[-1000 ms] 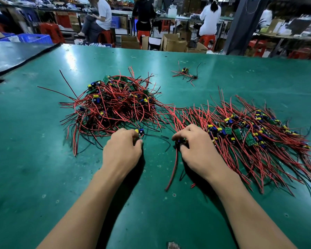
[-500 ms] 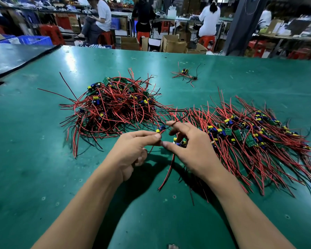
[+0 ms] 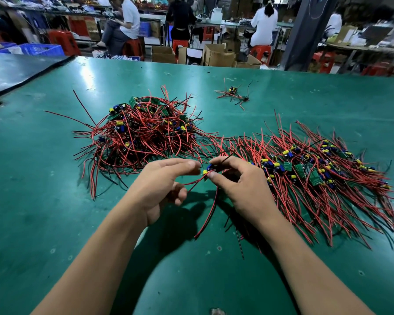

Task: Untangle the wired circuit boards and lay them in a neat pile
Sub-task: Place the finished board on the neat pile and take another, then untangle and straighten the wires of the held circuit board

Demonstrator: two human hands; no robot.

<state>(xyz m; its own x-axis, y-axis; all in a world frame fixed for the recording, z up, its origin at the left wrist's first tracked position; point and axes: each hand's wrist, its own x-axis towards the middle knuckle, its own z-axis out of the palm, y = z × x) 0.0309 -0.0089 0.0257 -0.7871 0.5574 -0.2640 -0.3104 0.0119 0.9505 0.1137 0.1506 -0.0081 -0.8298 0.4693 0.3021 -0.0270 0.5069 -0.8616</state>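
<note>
Between my hands, just above the green table (image 3: 55,201), is one small circuit board (image 3: 205,171) with blue and yellow parts and red and black wires hanging down. My right hand (image 3: 241,185) pinches this board between thumb and fingers. My left hand (image 3: 162,185) is close on its left, upper fingers stretched toward the board, lower fingers curled where one of its red wires runs into the hand. A tangled heap of wired boards (image 3: 143,130) lies behind my left hand. A combed-out pile of boards (image 3: 316,173) with wires fanned toward me lies to the right.
A lone wired board (image 3: 233,94) lies further back on the table. A dark mat (image 3: 14,71) covers the far left corner. Beyond the far edge are cardboard boxes (image 3: 216,55), red stools and several seated people at other benches.
Both hands lifted off the table and came together. My right hand raised a board by its body, and my left hand moved from the tangled heap's edge to that board's wire.
</note>
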